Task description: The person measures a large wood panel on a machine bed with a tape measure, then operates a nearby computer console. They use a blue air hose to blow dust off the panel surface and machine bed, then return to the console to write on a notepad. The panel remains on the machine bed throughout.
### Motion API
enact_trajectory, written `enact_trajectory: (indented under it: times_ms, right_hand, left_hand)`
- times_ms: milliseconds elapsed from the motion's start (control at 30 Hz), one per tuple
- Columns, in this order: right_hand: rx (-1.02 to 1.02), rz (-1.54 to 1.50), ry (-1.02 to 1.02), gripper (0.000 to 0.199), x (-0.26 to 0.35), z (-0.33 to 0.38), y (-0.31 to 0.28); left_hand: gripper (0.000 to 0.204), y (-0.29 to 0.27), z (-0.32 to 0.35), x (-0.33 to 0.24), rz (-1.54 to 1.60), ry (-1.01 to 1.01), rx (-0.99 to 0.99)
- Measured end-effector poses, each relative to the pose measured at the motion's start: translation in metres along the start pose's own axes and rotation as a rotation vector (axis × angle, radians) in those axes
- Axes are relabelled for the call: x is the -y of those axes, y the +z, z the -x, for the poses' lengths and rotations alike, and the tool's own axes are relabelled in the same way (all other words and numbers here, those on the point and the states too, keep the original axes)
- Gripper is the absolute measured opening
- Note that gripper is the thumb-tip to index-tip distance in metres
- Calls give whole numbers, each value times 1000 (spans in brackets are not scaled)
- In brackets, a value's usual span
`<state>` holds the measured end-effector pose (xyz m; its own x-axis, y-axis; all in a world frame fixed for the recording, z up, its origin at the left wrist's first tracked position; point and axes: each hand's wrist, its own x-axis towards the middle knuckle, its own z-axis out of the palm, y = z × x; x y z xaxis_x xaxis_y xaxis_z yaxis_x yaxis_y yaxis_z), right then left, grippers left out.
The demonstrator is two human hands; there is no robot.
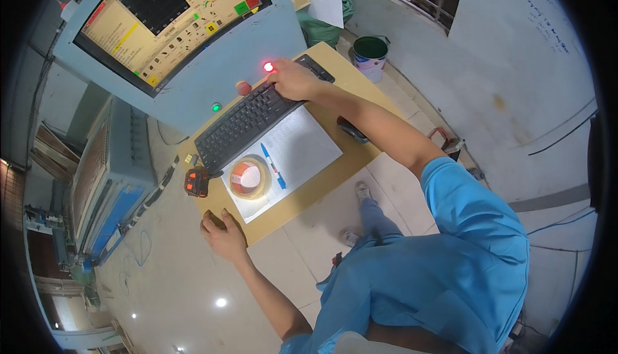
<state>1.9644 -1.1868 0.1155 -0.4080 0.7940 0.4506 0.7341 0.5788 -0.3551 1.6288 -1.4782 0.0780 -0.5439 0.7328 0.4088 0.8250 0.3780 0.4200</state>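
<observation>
Your left hand (227,236), loosely spread, rests at the table's (290,204) edge. The keyboard (256,112) runs 8 to 2 o'clock; the lit red button (268,67) sits 10 o'clock from your nearer right hand (295,80), whose grip I cannot tell.

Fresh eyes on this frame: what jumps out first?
The bright screen slanting across the upper left. Next, the glowing red light on the blue console, right by the fingertips of the right grip. Then the tape roll on the white sheet, left of the pen.
</observation>
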Motion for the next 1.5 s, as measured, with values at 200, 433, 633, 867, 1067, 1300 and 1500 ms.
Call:
enact_trajectory:
  times_ms: [200, 433, 633, 867, 1067, 1300, 1500]
  right_hand:
    - [-122, 80, 49, 27, -41, 47, -53]
    - [-110, -38, 65, 25, -49, 77, -48]
    - [-215, 157, -69, 23, -39, 75, -40]
    - [-281, -72, 83, 27, -25, 90, -53]
    - [-294, -105, 124, 27, -20, 103, -54]
    - [-328, -104, 119, 25, -20, 109, -53]
    - [-337, -119, 111, 23, -19, 107, -48]
  left_hand:
    - [49, 3, 0, 1, -62, 25, -18]
    - [51, 1, -1, -1, -75, 16, 13]
    - [55, -1, 0, 1, -35, 24, -2]
    - [57, -5, 2, -1, -22, 9, 22]
    - [57, -7, 3, -3, -25, 6, 27]
    - [58, -6, 3, -1, -18, 24, 27]
    - [59, -3, 3, 1, -15, 28, 14]
